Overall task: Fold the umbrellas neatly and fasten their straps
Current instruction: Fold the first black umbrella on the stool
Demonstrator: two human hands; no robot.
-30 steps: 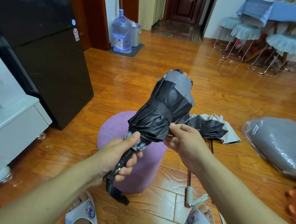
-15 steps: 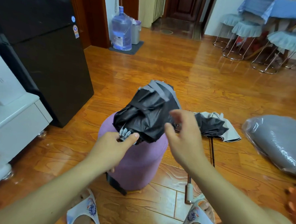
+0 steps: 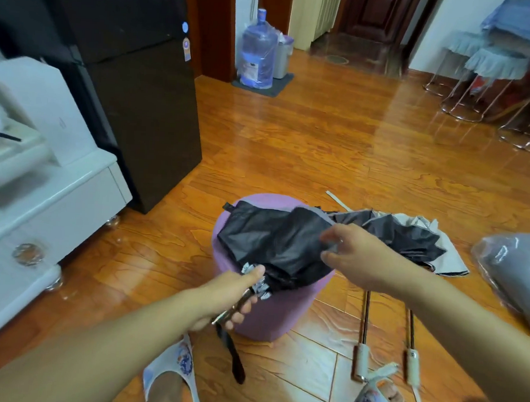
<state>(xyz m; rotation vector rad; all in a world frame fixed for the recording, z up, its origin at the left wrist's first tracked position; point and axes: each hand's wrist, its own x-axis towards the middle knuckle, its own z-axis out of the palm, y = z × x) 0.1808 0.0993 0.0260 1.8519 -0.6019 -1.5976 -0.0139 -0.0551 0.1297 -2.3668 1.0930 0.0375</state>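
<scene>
Down on the wooden floor (image 3: 337, 149) stands the purple stool (image 3: 270, 311), which I use as a rest so the black umbrella (image 3: 273, 244) lies across its top while I work. Behind it, on the floor, another umbrella (image 3: 409, 239) waits loose. My left hand (image 3: 231, 294) curls tight round the shaft below the rib tips to keep the bundle steady. My right hand (image 3: 356, 254) reaches over the cloth, fingers bent; whether they pinch the strap I cannot tell through the blur.
</scene>
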